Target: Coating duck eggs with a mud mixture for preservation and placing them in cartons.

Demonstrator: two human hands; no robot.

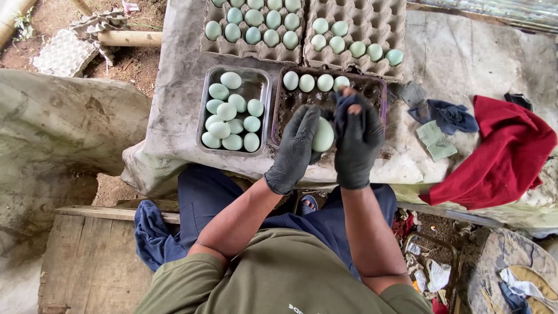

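Pale-green egg [323, 135] clasped in left hand [294, 149], right hand [357, 141] gripping blue rag [344, 106] on it; metal tray [204, 119] left of it full, muddy tray [381, 93] holds three.

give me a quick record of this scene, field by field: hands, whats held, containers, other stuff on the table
left hand: left hand, black glove, cradles a pale green egg
right hand: right hand, black glove, presses a dark blue rag to that egg
under hands: dirty tray, three eggs along its far edge
metal tray: metal tray, heaped with clean eggs
cartons: two cardboard egg cartons beyond, partly filled
table extras: red cloth, blue cloth
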